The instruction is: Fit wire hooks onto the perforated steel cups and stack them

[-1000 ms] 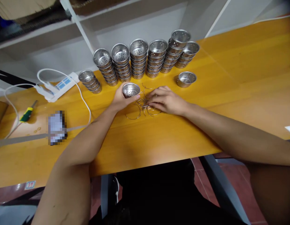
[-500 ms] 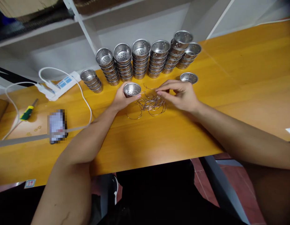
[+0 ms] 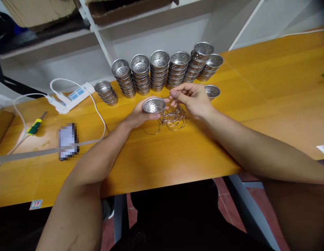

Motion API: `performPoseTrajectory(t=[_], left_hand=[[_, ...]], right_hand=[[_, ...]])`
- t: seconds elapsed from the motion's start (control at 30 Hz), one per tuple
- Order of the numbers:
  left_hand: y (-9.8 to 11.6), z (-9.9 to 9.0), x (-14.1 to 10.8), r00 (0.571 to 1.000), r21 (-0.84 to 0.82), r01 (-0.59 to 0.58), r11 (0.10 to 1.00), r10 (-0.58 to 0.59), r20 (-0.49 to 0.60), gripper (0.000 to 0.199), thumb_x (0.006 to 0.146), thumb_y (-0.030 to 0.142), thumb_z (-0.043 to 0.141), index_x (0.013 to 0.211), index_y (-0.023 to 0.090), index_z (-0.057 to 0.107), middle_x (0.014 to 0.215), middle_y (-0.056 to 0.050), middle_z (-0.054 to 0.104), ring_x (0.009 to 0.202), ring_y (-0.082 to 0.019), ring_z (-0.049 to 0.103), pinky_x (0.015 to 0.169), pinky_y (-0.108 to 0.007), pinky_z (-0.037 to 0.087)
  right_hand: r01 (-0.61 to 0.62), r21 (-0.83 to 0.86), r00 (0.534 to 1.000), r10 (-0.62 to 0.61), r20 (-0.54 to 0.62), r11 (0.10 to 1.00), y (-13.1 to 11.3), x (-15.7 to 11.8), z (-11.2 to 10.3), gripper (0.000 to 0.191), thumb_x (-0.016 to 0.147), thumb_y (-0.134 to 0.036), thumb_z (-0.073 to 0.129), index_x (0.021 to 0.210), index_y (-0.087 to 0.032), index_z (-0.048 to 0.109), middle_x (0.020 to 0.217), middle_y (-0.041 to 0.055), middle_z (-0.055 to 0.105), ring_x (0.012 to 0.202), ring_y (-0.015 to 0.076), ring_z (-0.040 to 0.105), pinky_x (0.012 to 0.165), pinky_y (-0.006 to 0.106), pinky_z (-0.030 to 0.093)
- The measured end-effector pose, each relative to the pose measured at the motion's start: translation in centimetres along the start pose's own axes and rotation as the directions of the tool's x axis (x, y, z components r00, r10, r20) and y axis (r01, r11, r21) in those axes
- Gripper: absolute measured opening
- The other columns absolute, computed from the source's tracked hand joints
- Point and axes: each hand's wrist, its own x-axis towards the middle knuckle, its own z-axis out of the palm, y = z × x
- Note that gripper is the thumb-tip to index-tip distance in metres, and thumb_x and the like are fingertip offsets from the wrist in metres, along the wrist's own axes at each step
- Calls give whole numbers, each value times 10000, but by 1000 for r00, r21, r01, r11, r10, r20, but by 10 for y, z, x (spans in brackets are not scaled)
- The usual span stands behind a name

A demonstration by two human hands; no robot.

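Note:
My left hand (image 3: pixel 141 113) is closed around a perforated metal cup (image 3: pixel 154 105), thumb on its near side, with the open top facing up. Close to the cup's right side, my right hand (image 3: pixel 194 99) has thumb and index finger pinched on a thin curved wire, which is hard to see now. Beneath and between the hands lies a tangled pile of bent wires (image 3: pixel 173 118) on the wooden table (image 3: pixel 162 157). Behind my right hand, partly hidden by it, stands a single perforated cup (image 3: pixel 212 91).
Several stacks of perforated cups (image 3: pixel 159 69) line the table's back edge; a shorter stack (image 3: pixel 106 92) is at their left. Further left are a white power strip (image 3: pixel 75 97) with cables, a green-yellow screwdriver (image 3: pixel 36 124) and a blurred-out object (image 3: pixel 68 141). Shelving rises behind.
My right hand has drawn back from the wire pile, moving up and slightly left. My left hand has brought the cup right and a little nearer, so the hands are closer together.

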Motion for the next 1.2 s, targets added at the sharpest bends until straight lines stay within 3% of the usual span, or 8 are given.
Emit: performPoseTrajectory(t=[0.1,0.2,0.37,0.5,0.8,0.9,1.03,1.2], left_hand=[[-6,-7,-1,993,29,-6,1000,10,-118,932,786,673,1253,1580,363,876,1697,-114,885,1503,-386,920,1260,-562,800],[-11,-14,-2,983,76,-19,997,33,-183,953,765,650,1259,1589,359,881,1736,-107,856,1546,-362,884,1290,-534,774],[-13,-14,-2,983,139,4,990,22,-182,1107,762,607,1270,1724,329,799,1650,-131,884,1527,-372,882,1344,-556,739],[-18,-13,0,983,212,-53,976,89,-160,1145,700,564,1305,1697,328,794,1864,-168,758,1697,-438,798,1449,-613,678],[-21,-20,3,983,323,-89,942,135,-122,1243,761,732,1241,1805,330,701,1919,-191,706,1813,-484,694,1532,-716,586],[-18,-18,2,982,332,-95,938,144,-125,1190,767,747,1237,1767,336,740,1868,-186,749,1738,-469,762,1478,-716,642],[-9,-11,2,980,297,-77,952,127,-154,1072,749,664,1279,1648,314,813,1703,-169,851,1517,-399,886,1362,-627,738],[-3,-6,3,979,298,-71,952,124,-163,1044,728,677,1284,1583,279,837,1601,-154,893,1436,-360,905,1299,-548,758]], right_hand=[[-18,0,999,18,-29,1000,13,-1,-3,710,947,-876,1149,1119,-236,895,1031,101,922,748,178,837,677,331,749],[-45,2,998,45,-35,999,18,-5,-6,737,933,-895,1147,1118,-239,866,1030,94,921,755,181,846,716,340,772],[-74,37,997,75,-16,997,13,-11,-4,757,922,-928,1135,1145,-255,867,1100,90,952,788,185,867,756,350,793],[-90,53,996,90,-4,995,10,-13,0,783,898,-950,1138,1146,-259,865,1127,88,969,768,177,860,760,349,798],[-76,65,997,77,-20,995,11,-17,5,786,900,-950,1133,1121,-252,847,1097,78,970,742,165,850,757,332,786],[-81,72,996,82,-22,994,12,-17,6,775,896,-938,1144,1107,-255,843,1073,71,962,736,164,847,747,331,780],[-85,61,996,87,-35,994,14,-16,5,791,887,-967,1128,1107,-270,827,1097,77,963,743,176,845,747,356,785],[-91,23,995,92,-44,996,20,-13,1,822,889,-1013,1093,1125,-280,806,1102,80,947,768,194,846,758,376,781]])
